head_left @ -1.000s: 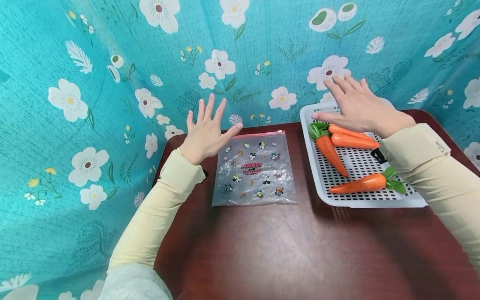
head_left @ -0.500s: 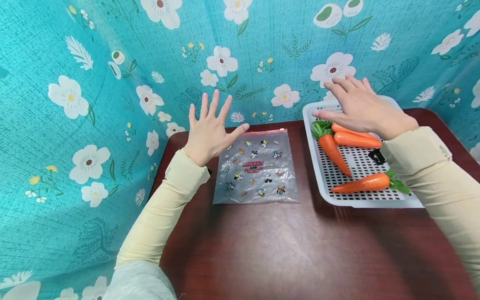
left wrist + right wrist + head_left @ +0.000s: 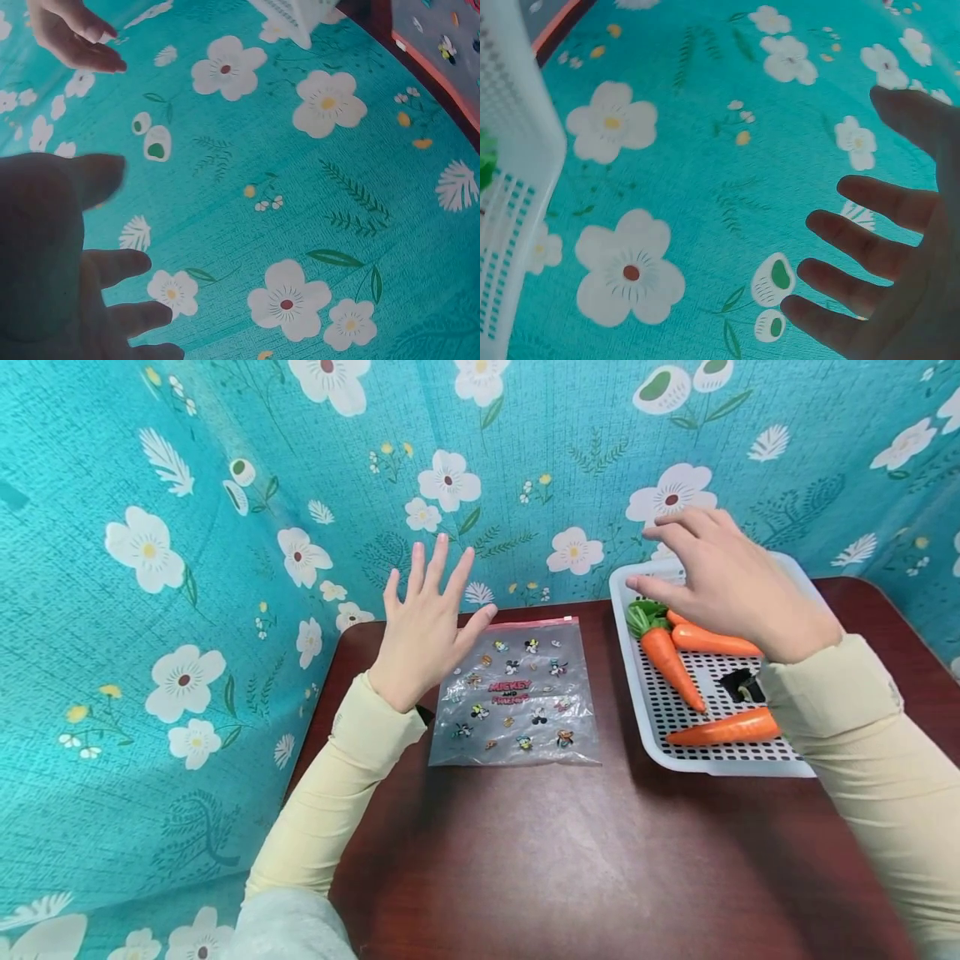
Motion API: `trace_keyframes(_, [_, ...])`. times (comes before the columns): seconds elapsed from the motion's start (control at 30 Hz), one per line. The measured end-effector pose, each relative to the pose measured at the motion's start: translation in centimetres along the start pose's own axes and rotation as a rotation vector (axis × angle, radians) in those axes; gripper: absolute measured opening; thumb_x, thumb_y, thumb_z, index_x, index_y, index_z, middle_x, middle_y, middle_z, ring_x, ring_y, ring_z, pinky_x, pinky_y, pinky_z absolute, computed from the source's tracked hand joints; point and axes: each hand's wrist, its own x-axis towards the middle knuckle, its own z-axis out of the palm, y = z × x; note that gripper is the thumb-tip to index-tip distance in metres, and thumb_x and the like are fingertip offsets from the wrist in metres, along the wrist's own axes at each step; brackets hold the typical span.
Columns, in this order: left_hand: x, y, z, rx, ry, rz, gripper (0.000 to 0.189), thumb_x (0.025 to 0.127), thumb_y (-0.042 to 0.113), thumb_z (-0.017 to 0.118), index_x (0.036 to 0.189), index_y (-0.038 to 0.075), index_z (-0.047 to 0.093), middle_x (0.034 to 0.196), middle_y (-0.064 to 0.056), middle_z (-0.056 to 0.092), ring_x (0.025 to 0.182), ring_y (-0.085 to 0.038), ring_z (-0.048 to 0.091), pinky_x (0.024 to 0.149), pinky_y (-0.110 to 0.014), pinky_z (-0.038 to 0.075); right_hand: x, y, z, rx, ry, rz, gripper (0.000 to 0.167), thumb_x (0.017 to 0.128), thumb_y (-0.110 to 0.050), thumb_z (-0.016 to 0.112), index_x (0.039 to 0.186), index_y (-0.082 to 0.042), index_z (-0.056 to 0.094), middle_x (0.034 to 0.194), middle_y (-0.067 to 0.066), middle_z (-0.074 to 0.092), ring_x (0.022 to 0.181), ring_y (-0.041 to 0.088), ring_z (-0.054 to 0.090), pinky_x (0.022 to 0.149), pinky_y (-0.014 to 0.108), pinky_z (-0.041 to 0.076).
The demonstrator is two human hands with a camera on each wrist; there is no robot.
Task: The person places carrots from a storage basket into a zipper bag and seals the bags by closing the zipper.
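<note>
My left hand [image 3: 423,639] is raised with its fingers spread, above the left edge of a clear zip bag [image 3: 517,710]. The bag lies flat on the table, its red zip strip along the far side, with cartoon prints on it. Over the white basket [image 3: 637,727] hovers my right hand [image 3: 738,581], fingers extended and slightly bent, holding nothing. Inside the basket lie an upright-lying leafy carrot [image 3: 667,664], another carrot [image 3: 716,641] partly under the hand's outline, and a front carrot [image 3: 723,729] whose leaves the right sleeve hides. The right wrist view shows that hand's fingers apart.
A dark red-brown table [image 3: 517,860] carries the bag and the basket. Behind and to the left hangs a turquoise flowered cloth [image 3: 337,443]. A black wrist-camera piece [image 3: 742,685] shows beside the right cuff, over the basket.
The right forearm has shifted slightly, now covering the front carrot's leaves, and its fingers bend a little more. The left hand has moved slightly right in view. Bag and basket stay put.
</note>
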Motion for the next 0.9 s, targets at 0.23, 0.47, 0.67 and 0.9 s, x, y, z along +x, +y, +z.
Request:
trace_keyframes(0.23, [-1.8, 0.0, 1.0, -0.142, 0.14, 0.039, 0.058, 0.099, 0.038, 0.049, 0.149, 0.014, 0.035, 0.161, -0.013, 0.021, 0.15, -0.036, 0.013, 0.113, -0.06, 0.019, -1.7, -1.9, 1.5, 0.086, 0.244, -0.052, 0.019, 0.091, -0.018, 0.065, 0.092, 0.001, 0.066, 0.099, 0.021, 0.063, 0.097, 0.039, 0.05, 0.08, 0.052, 0.039])
trace_keyframes(0.47, [-3.5, -0.8, 3.5, -0.339, 0.243, 0.022, 0.025, 0.097, 0.021, 0.055, 0.112, 0.005, 0.067, 0.122, -0.014, 0.06, 0.114, -0.029, 0.055, 0.093, -0.047, 0.045, -3.4, -3.5, 4.7, 0.205, 0.291, -0.032, 0.016, 0.091, -0.012, 0.062, 0.079, -0.003, 0.065, 0.077, 0.011, 0.063, 0.073, 0.024, 0.052, 0.069, 0.037, 0.04])
trace_keyframes(0.67, [-4.4, -2.2, 6.4, -0.461, 0.198, -0.082, 0.018, 0.096, 0.018, 0.058, 0.1, 0.004, 0.069, 0.096, -0.01, 0.066, 0.085, -0.022, 0.059, 0.078, -0.037, 0.053, -4.4, -5.0, 8.3, 0.332, 0.296, -0.041, 0.011, 0.092, -0.011, 0.062, 0.082, -0.006, 0.065, 0.075, 0.006, 0.062, 0.067, 0.017, 0.052, 0.064, 0.03, 0.04])
trace_keyframes(0.9, [-5.0, -4.3, 10.6, -0.478, 0.064, -0.149, 0.019, 0.097, 0.016, 0.054, 0.105, 0.003, 0.067, 0.093, -0.01, 0.064, 0.078, -0.021, 0.054, 0.07, -0.034, 0.048, -4.5, -6.2, 12.9, 0.426, 0.168, 0.032, 0.015, 0.095, -0.012, 0.056, 0.097, -0.003, 0.067, 0.09, 0.01, 0.066, 0.076, 0.021, 0.06, 0.071, 0.037, 0.048])
